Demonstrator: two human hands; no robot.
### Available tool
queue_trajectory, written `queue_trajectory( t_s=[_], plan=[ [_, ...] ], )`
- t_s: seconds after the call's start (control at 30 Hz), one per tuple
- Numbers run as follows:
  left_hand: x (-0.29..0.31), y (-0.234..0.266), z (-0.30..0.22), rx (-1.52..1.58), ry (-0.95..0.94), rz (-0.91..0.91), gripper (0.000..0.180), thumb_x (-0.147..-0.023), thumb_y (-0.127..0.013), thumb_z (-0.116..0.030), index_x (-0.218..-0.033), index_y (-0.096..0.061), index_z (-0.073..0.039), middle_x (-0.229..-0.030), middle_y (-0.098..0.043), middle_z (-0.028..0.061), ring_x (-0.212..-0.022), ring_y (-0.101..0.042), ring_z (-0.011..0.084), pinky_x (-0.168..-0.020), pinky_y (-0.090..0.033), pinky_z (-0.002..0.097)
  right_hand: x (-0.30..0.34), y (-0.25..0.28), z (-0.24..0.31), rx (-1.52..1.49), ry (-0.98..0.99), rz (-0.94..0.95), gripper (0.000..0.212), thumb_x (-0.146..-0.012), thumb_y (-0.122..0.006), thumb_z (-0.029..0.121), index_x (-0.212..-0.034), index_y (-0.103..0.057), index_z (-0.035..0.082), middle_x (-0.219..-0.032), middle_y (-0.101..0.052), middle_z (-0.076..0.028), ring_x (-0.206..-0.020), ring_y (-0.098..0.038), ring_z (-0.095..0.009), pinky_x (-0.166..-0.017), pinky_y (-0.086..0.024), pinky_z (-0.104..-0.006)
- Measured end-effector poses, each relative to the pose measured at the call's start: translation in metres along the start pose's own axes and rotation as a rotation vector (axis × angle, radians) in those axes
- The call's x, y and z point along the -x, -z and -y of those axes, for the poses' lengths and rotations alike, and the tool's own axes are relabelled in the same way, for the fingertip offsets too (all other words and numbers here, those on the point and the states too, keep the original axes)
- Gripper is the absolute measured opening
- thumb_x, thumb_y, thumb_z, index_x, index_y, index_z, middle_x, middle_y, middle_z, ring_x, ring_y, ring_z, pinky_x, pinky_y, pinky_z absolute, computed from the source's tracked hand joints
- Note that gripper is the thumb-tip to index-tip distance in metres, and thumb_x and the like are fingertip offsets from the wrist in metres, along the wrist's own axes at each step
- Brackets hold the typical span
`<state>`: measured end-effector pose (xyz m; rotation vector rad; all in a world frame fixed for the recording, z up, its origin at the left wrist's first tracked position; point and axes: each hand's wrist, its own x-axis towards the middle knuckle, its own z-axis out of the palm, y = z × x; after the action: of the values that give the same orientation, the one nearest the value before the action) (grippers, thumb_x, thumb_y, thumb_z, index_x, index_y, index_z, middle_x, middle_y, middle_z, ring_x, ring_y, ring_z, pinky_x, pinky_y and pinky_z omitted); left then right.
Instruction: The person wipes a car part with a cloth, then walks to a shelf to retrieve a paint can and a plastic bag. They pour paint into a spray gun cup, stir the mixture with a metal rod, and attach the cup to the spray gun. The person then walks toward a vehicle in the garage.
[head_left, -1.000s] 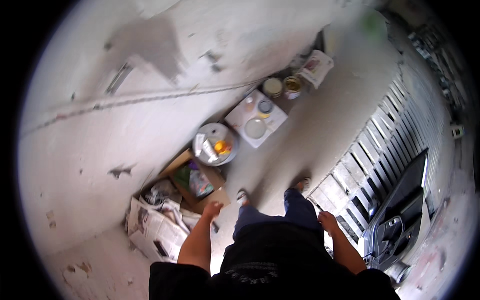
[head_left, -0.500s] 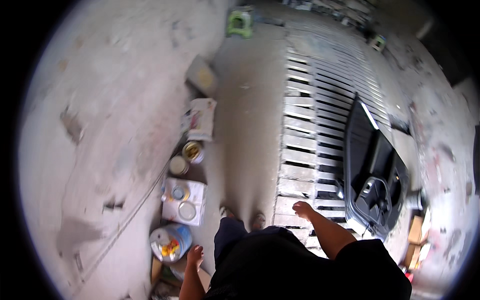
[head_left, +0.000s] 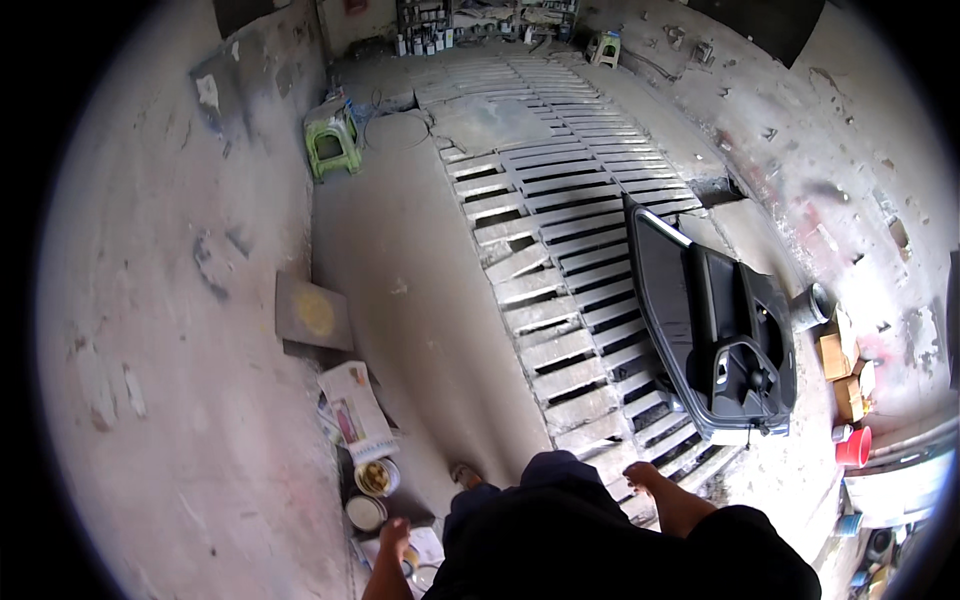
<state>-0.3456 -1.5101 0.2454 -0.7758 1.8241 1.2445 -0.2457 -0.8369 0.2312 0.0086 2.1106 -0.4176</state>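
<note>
My left hand (head_left: 395, 537) hangs at the lower left with loosely bent fingers and nothing visible in it. Below it, a white sheet (head_left: 428, 545) with lids shows partly behind the hand. Close by are a round light tub (head_left: 365, 513) and an open can (head_left: 377, 478) with yellowish contents. My right hand (head_left: 643, 477) hangs low over the slatted floor, its fingers slightly apart, holding nothing. Nearest to it is a dark car door (head_left: 708, 330), resting on the slats with its inner trim and armrest facing up. Neither hand touches the door.
A slatted floor grating (head_left: 570, 290) with open gaps runs ahead. A square board (head_left: 315, 312) and a printed paper bag (head_left: 357, 408) line the left wall. A green stool (head_left: 332, 138) stands farther off. Beyond the door are a bucket (head_left: 810, 305), cardboard boxes (head_left: 838, 358) and a red bucket (head_left: 853, 447).
My view has swung up and forward, bringing back shelves into sight. I have moved ahead along the floor; the left-side cans now sit lower, beside my left hand. Both hands stay empty.
</note>
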Motion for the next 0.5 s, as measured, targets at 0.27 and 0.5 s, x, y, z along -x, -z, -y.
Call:
queue_trajectory(
  t_s=[0.27,0.5],
  plan=[
    [-0.135,0.074,-0.276,-0.112,-0.262,-0.224,0.036,-0.087,-0.06,-0.025,-0.113,-0.059,-0.001,-0.084,-0.067,0.0123,-0.073,-0.063,0.0181,-0.066,-0.049,0.032,-0.099,0.094,0.096,-0.937,-0.519,0.1,0.013,-0.087,-0.052,0.017,-0.091,-0.06,0.007,-0.077,-0.06,-0.011,-0.065,-0.061,-0.024,-0.05,-0.052,-0.0402],
    [-0.154,-0.001,-0.502,0.104,-0.239,0.107,0.035,-0.087,-0.059,-0.017,-0.119,-0.056,-0.002,-0.105,-0.064,0.0107,-0.096,-0.061,0.0196,-0.082,-0.047,0.0307,-0.229,0.265,0.029,-1.047,-0.454,-0.047,0.036,-0.089,-0.053,0.037,-0.078,-0.061,0.003,-0.07,-0.06,-0.013,-0.054,-0.058,-0.027,-0.049,-0.047,-0.0434]
  ],
)
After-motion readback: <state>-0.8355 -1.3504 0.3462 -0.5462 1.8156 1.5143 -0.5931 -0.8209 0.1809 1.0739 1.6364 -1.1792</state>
